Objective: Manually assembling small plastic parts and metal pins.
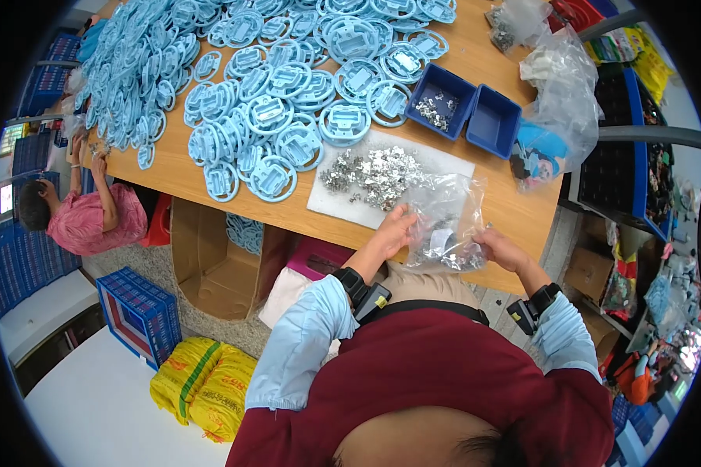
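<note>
A clear plastic bag [453, 204] hangs between my hands at the table's front edge, with small metal pieces [458, 258] gathered in its lower part. My left hand [397, 232] grips the bag's left side, thumb and fingers closed on the film. At its lower right, my right hand [503, 249] pinches the plastic; some fingers are hidden. Just beyond the bag, a heap of small silvery metal clips [382, 175] lies on a white foam sheet [331, 204]. Part of that heap shows through the film.
Light-blue round plastic frames [273, 113] cover much of the wooden table [288, 216]. Two dark-blue bins [442, 101] stand behind the sheet, the left one holding metal bits. Another clear bag [568, 93] lies far right. An open cardboard box [210, 272] sits below; a co-worker [93, 218] works at left.
</note>
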Available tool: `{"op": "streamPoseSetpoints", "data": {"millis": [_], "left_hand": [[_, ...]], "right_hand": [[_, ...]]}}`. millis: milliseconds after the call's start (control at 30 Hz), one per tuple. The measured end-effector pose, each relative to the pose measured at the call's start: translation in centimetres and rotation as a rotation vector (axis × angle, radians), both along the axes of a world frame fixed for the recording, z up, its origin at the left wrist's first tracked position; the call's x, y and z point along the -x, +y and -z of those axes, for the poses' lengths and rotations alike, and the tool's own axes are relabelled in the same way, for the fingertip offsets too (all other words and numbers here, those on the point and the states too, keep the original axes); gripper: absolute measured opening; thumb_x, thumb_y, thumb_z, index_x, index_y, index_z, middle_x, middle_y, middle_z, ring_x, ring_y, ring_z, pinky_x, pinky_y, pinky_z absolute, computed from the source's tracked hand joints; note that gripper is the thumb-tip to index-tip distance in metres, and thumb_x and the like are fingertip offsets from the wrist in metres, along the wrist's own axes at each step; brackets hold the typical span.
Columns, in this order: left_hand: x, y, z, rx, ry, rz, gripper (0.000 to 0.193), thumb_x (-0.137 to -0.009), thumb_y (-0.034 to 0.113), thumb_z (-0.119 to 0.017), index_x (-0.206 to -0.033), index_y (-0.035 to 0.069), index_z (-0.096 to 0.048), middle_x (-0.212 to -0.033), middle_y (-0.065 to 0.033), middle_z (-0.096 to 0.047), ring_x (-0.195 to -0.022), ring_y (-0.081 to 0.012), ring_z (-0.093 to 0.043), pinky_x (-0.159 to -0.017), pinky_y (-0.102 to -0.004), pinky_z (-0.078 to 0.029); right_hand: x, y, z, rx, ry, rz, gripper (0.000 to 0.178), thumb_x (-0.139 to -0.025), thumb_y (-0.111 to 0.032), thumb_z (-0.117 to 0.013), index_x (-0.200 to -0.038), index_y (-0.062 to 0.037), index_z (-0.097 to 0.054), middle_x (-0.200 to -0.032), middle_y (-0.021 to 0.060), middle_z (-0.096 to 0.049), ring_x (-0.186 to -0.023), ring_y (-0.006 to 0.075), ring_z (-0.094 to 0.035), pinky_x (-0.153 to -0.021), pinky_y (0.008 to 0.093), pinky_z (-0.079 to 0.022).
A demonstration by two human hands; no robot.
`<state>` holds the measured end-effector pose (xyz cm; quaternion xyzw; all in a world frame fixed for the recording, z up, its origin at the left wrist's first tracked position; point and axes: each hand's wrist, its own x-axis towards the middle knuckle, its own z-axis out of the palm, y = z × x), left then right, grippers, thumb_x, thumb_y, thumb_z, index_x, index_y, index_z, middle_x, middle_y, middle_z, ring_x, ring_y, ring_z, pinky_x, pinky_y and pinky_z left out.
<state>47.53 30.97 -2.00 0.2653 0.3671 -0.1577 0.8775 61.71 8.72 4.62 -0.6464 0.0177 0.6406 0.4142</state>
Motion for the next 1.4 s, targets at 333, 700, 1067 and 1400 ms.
{"op": "streamPoseSetpoints", "data": {"millis": [333, 700, 1067, 1400], "left_hand": [[0.8, -1.3, -0.4, 0.035, 0.023, 0.219, 0.044, -0.087, 0.02, -0.059, -0.123, 0.008, -0.036, -0.115, -0.0072, -0.053, -0.101, -0.0188, -0.056, -0.081, -0.0385, -0.05], [0.0, -1.4, -0.5, 0.147, 0.094, 0.163, 0.035, -0.086, 0.017, -0.06, -0.114, -0.001, -0.05, -0.106, -0.011, -0.059, -0.097, -0.0206, -0.059, -0.08, -0.0378, -0.052], [1.2, -1.3, -2.4, 0.247, -0.053, 0.134, 0.036, -0.085, 0.009, -0.06, -0.118, 0.001, -0.048, -0.11, -0.0097, -0.059, -0.099, -0.0197, -0.059, -0.082, -0.0352, -0.052], [0.3, -0.5, -2.4, 0.015, 0.066, 0.214, 0.046, -0.08, 0.006, -0.064, -0.122, 0.007, -0.044, -0.107, -0.0044, -0.059, -0.098, -0.0174, -0.058, -0.079, -0.0328, -0.05]], "right_hand": [[-0.2, 1.8, -3.3, -0.031, -0.07, -0.186, 0.027, -0.088, -0.027, -0.046, -0.089, -0.0028, -0.059, -0.079, -0.0005, -0.053, -0.07, 0.0093, -0.047, -0.064, 0.0244, -0.039], [-0.4, 4.2, -3.7, -0.219, -0.065, -0.462, 0.022, -0.083, -0.022, -0.046, -0.081, -0.0031, -0.058, -0.077, -0.0013, -0.05, -0.073, 0.0102, -0.043, -0.068, 0.0255, -0.037], [-1.6, 2.3, -3.4, -0.118, -0.161, -0.39, 0.026, -0.08, -0.022, -0.051, -0.085, 0.0003, -0.062, -0.078, 0.0026, -0.059, -0.076, 0.0118, -0.05, -0.07, 0.0253, -0.041], [-1.7, 1.8, -0.2, -0.034, -0.009, -0.225, 0.034, -0.084, -0.03, -0.056, -0.104, -0.0027, -0.059, -0.097, 0.0048, -0.061, -0.086, 0.0124, -0.056, -0.077, 0.0255, -0.045]]}}
